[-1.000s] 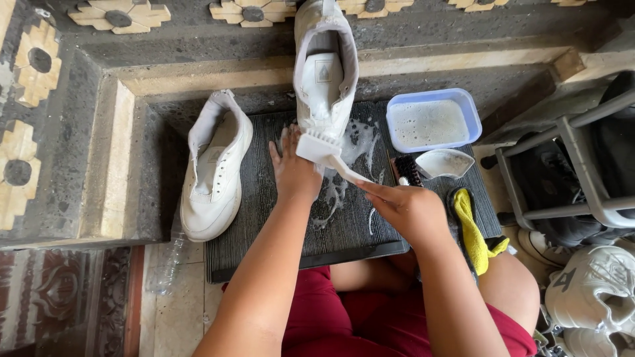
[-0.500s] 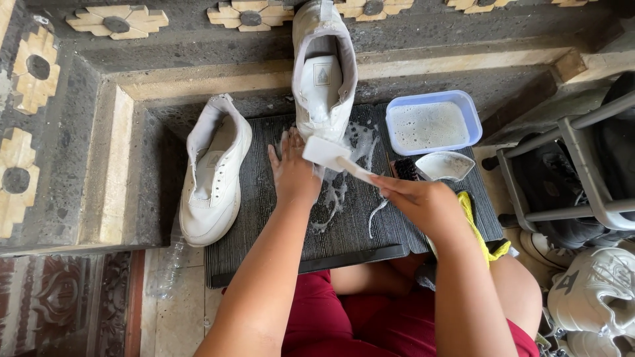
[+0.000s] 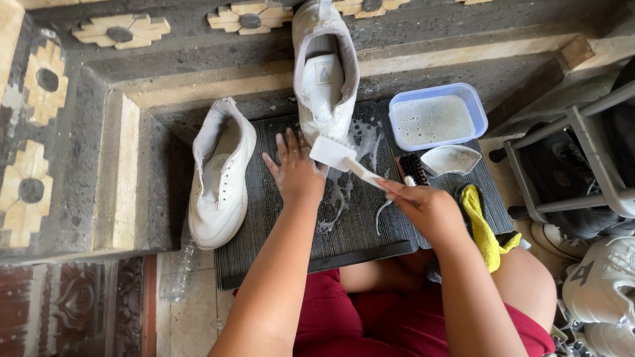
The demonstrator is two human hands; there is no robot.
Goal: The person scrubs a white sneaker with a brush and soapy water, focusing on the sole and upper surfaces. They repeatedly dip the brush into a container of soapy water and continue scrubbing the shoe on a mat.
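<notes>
A white sneaker [image 3: 325, 73] stands on its toe on a dark ribbed mat [image 3: 344, 231], leaning against the stone step. My left hand [image 3: 295, 166] rests flat on the mat against the shoe's lower end, fingers spread. My right hand [image 3: 423, 206] grips the handle of a white brush [image 3: 338, 157], whose head presses on the shoe's toe. Soap foam is smeared on the mat below the shoe. A second white sneaker [image 3: 219, 175] lies at the mat's left edge.
A blue tub of soapy water [image 3: 436, 118] sits at the mat's back right. Beside it lie a small white scoop [image 3: 451, 160], a dark-bristled brush [image 3: 413, 168] and a yellow cloth [image 3: 483, 228]. A metal rack [image 3: 569, 165] and more shoes [image 3: 598, 291] stand right.
My right hand has shifted a little with the brush against the shoe's toe. The left hand stays planted by the shoe.
</notes>
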